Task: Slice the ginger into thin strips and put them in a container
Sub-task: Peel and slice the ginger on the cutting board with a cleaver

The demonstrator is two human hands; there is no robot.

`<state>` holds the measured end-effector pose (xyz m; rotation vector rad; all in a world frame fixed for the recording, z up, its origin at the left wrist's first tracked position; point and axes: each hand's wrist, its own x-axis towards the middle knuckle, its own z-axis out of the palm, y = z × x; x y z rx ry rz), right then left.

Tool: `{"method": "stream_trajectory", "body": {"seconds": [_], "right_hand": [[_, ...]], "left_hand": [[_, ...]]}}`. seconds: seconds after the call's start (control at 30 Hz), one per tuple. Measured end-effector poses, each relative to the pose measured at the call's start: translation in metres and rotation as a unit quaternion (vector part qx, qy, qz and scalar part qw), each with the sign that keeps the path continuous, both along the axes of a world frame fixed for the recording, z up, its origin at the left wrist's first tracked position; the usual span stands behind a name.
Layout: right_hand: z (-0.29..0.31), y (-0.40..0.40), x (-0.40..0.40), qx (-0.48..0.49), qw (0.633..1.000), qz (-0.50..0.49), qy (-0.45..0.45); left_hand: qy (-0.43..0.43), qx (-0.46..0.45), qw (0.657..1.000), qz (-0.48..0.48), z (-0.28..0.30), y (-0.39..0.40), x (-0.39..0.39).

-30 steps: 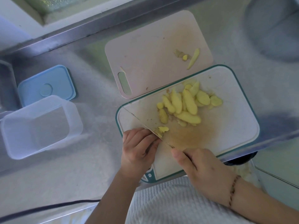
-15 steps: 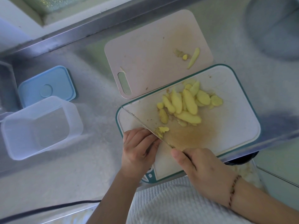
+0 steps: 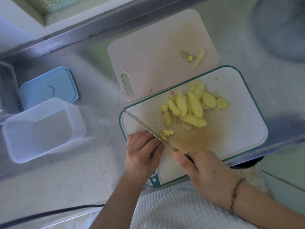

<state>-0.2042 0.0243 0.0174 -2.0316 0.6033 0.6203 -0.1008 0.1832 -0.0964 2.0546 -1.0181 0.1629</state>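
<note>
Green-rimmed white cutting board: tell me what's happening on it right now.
A person is slicing ginger on the green-rimmed white cutting board. The right hand grips a steel kitchen knife; the left hand curls over the piece being cut, which is hidden. A pile of pale yellow ginger slices lies beyond the blade. The clear plastic container on the left holds nothing, its blue lid beside it.

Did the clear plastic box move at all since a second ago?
No. The clear box still sits overlapping the near corner of the blue lid, left of the cutting boards, as before.
</note>
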Motion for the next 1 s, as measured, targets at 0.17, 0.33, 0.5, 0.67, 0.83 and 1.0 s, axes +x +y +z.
{"method": "stream_trajectory", "body": {"seconds": [0.17,0.33,0.5,0.67,0.83,1.0], "right_hand": [[-0.003,0.000,0.002,0.010,1.000,-0.004,0.007],[-0.006,0.001,0.005,0.009,1.000,-0.004,0.007],[-0.013,0.004,0.013,0.006,1.000,-0.009,0.020],[-0.023,0.011,0.036,0.009,1.000,-0.018,-0.009],[-0.025,0.005,0.052,0.089,0.993,-0.078,-0.030],[-0.014,-0.014,0.036,0.196,0.963,-0.184,0.007]], "left_hand": [[0.009,-0.002,1.000,-0.003,0.001,0.000,0.000],[0.014,0.006,1.000,-0.001,0.001,0.000,0.000],[0.015,0.010,1.000,-0.001,0.001,0.000,0.001],[0.011,0.016,1.000,-0.001,0.003,-0.001,0.001],[0.009,0.028,1.000,-0.007,0.005,-0.002,0.001],[0.006,0.049,0.999,0.007,0.007,-0.004,0.000]]}}
